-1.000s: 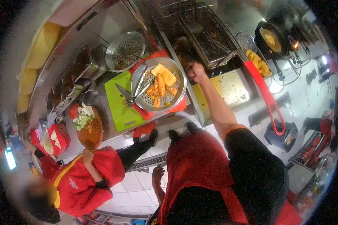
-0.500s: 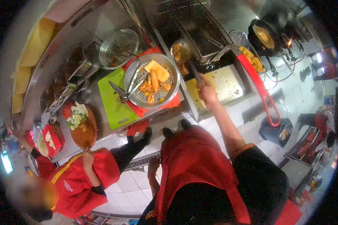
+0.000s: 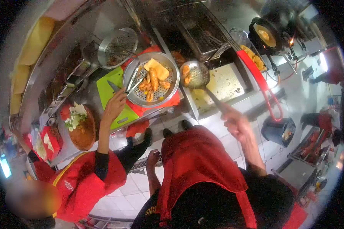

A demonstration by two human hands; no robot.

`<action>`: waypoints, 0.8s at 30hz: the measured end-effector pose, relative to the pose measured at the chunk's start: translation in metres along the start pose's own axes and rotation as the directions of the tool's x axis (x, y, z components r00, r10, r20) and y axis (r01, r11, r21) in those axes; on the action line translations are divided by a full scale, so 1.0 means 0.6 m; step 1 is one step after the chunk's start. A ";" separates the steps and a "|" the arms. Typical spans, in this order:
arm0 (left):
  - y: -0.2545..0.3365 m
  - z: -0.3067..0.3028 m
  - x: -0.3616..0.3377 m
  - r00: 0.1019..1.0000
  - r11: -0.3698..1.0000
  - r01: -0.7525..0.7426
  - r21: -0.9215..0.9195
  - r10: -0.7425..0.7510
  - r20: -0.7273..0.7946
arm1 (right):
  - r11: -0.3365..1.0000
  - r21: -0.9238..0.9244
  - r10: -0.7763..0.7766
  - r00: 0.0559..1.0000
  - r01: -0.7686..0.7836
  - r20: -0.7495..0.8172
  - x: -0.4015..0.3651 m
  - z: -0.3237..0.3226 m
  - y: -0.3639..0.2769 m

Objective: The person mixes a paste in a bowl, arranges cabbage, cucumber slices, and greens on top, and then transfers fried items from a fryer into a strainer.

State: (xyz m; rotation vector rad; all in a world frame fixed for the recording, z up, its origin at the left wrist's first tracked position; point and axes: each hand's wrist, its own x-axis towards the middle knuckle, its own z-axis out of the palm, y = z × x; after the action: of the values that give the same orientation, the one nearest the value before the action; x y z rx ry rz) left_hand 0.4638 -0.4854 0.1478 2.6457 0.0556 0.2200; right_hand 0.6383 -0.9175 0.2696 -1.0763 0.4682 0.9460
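My right hand (image 3: 237, 122) is closed round the handle of a perforated skimmer (image 3: 198, 78). A few browned fried pieces (image 3: 186, 75) lie in its bowl, which is over the edge of the metal fryer tray (image 3: 225, 86). To the left stands a large perforated steel colander (image 3: 135, 100) on a red cloth. It holds fried pieces (image 3: 153, 79), a pale yellow slab (image 3: 156, 68) and metal tongs (image 3: 135, 78). My left hand (image 3: 153, 158) hangs low beside my red apron, away from the counter; its fingers are too small and dark to make out.
At left a co-worker's hand (image 3: 116, 101) reaches to the tongs and knife (image 3: 112, 86) over a green cutting board (image 3: 105, 93). An oval plate of food (image 3: 84, 139) is nearby. A fryer basket (image 3: 206, 42) with a long red handle and a pan (image 3: 263, 34) by a flame stand right.
My right hand has drawn the skimmer toward me, out from beside the fryer basket, with fried pieces in it. The co-worker's hand has moved from the oval plate to the colander's tongs.
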 end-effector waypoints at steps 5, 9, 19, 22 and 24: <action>-0.115 -0.054 0.108 0.944 0.881 -0.321 0.349 0.270 0.188 | 0.997 -0.064 -0.029 0.999 0.032 0.045 -0.048 0.005 0.015; -0.078 -0.061 0.108 0.955 0.933 -0.266 0.242 0.221 0.197 | 0.853 -0.426 -0.260 0.953 0.302 0.156 -0.011 0.016 0.055; -0.042 -0.057 0.085 0.982 0.987 -0.115 0.108 0.097 0.159 | -0.216 -0.885 -0.507 0.727 0.413 0.463 0.026 0.061 0.048; -0.032 -0.051 0.076 0.974 0.983 -0.122 0.135 0.093 0.205 | -0.134 -0.827 -0.655 0.577 0.546 0.488 0.035 0.010 0.038; -0.037 -0.041 0.065 0.973 0.983 -0.123 0.134 0.093 0.213 | -0.123 -0.737 -0.731 0.442 0.665 0.520 0.050 -0.044 0.030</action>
State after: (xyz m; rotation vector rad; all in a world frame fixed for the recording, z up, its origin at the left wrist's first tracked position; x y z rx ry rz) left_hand 0.4980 -0.4512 0.1647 2.8053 -0.1470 -0.0247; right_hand 0.6423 -0.9255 0.2266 -2.0759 -0.8017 -0.0061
